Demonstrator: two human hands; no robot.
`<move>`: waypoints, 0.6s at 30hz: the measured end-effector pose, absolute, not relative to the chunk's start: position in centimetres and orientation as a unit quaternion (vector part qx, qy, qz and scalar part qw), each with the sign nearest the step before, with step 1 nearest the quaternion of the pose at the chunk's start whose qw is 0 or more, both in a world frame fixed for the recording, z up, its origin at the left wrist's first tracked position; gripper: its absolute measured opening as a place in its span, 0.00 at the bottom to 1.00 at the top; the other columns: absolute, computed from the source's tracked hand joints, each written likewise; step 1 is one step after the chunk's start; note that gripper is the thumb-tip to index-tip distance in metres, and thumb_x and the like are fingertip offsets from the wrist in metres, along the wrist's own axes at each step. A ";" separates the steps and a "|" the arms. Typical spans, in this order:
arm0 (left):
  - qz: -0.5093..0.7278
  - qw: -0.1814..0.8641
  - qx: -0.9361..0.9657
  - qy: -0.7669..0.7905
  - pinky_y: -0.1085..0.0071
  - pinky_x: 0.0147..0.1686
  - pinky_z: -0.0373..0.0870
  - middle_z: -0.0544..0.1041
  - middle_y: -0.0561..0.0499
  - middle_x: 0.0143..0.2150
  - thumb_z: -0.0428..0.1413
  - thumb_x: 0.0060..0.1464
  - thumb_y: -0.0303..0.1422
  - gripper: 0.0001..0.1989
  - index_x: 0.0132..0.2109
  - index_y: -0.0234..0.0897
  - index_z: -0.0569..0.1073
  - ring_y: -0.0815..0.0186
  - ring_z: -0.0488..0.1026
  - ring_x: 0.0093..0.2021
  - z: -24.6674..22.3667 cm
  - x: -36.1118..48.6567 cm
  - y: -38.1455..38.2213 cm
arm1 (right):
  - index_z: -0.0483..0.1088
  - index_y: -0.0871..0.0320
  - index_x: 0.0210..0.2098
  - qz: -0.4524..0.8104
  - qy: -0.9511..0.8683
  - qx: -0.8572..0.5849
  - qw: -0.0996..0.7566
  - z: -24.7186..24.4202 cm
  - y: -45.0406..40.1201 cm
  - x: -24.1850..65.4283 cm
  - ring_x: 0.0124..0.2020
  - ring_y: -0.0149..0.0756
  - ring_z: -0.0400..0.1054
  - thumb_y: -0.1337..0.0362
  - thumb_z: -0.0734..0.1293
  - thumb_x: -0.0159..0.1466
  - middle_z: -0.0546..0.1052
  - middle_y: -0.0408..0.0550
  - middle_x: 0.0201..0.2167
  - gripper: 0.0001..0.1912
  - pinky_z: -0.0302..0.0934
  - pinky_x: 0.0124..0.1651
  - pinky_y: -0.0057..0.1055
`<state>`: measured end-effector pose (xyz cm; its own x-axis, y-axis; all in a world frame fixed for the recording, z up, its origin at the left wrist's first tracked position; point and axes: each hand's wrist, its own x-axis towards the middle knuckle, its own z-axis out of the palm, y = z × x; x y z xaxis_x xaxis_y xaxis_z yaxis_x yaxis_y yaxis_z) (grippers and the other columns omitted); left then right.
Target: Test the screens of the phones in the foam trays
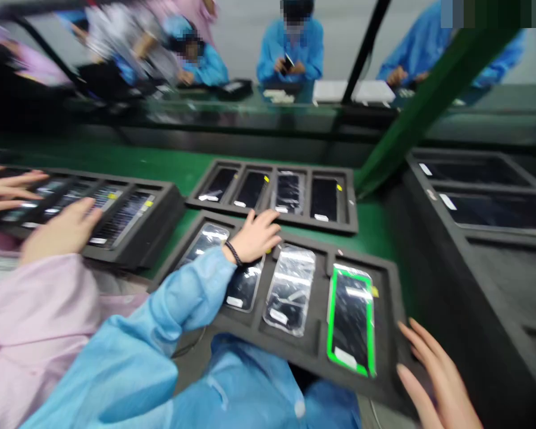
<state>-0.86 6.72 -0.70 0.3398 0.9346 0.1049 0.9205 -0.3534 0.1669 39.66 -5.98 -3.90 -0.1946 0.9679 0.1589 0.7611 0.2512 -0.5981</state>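
A black foam tray [321, 351] holds several phone-like panels, tilted over my lap. My left hand [255, 234], with a dark bracelet at the wrist, lies over the tray's back edge, above the second panel [245, 283], fingers spread. To its right is a panel in clear film [290, 289]. A green-edged panel [351, 319] lies in the rightmost slot, a yellow tab at its side. My right hand [438, 375] is at the tray's right end, thumb and fingers apart around the edge. The leftmost panel is partly covered by my blue sleeve.
Behind is another foam tray [348, 217] with panels on the green surface [161, 161]. A co-worker's hands [62, 229] rest over a tray stack at left. Large dark trays [464, 238] stand at right, beside a green post [429, 107]. People in blue sit across.
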 end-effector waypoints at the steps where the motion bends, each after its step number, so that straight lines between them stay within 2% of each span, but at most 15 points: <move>1: 0.100 0.052 0.821 0.560 0.37 0.68 0.50 0.63 0.34 0.69 0.44 0.69 0.38 0.18 0.53 0.35 0.74 0.49 0.56 0.72 -0.8 -1.0 6.5 | 0.57 0.42 0.69 0.223 -0.740 -0.586 0.242 -2.9 -6.5 39.0 0.70 0.59 0.56 0.50 0.60 0.70 0.58 0.50 0.72 0.29 0.58 0.66 0.65; 3: 0.117 0.086 0.824 0.548 0.33 0.66 0.47 0.59 0.31 0.71 0.42 0.69 0.38 0.20 0.55 0.33 0.73 0.45 0.53 0.73 -1.1 -1.4 6.3 | 0.55 0.45 0.70 0.265 -0.727 -0.588 0.233 -1.3 -7.2 37.7 0.73 0.55 0.50 0.50 0.62 0.70 0.53 0.51 0.74 0.31 0.54 0.70 0.60; 5: 0.107 0.087 0.824 0.549 0.35 0.67 0.47 0.59 0.32 0.71 0.41 0.69 0.41 0.22 0.56 0.34 0.72 0.45 0.54 0.72 -1.5 -1.9 6.6 | 0.54 0.46 0.70 0.300 -0.725 -0.574 0.232 -0.6 -7.3 36.8 0.75 0.53 0.46 0.52 0.65 0.68 0.50 0.52 0.75 0.34 0.51 0.72 0.58; 10: 0.054 0.087 0.829 0.550 0.35 0.67 0.43 0.53 0.35 0.74 0.31 0.70 0.50 0.33 0.59 0.31 0.69 0.45 0.49 0.74 -1.8 -2.6 7.1 | 0.46 0.48 0.73 0.352 -0.712 -0.563 0.228 -0.3 -7.1 36.5 0.77 0.53 0.38 0.59 0.68 0.63 0.42 0.55 0.77 0.43 0.47 0.73 0.58; 14: 0.058 0.108 0.819 0.560 0.36 0.68 0.38 0.50 0.39 0.75 0.25 0.67 0.56 0.41 0.61 0.31 0.68 0.45 0.47 0.74 -1.2 -2.3 6.5 | 0.47 0.52 0.73 0.335 -0.717 -0.571 0.219 0.0 -6.9 36.0 0.77 0.52 0.35 0.62 0.70 0.60 0.41 0.58 0.76 0.46 0.42 0.74 0.57; 18: 0.066 0.131 0.812 0.564 0.39 0.68 0.35 0.49 0.40 0.75 0.26 0.67 0.55 0.41 0.62 0.30 0.68 0.42 0.46 0.74 -0.8 -1.8 6.3 | 0.47 0.53 0.72 0.331 -0.721 -0.576 0.199 0.1 -6.0 35.6 0.77 0.55 0.36 0.59 0.73 0.58 0.40 0.60 0.76 0.49 0.42 0.74 0.58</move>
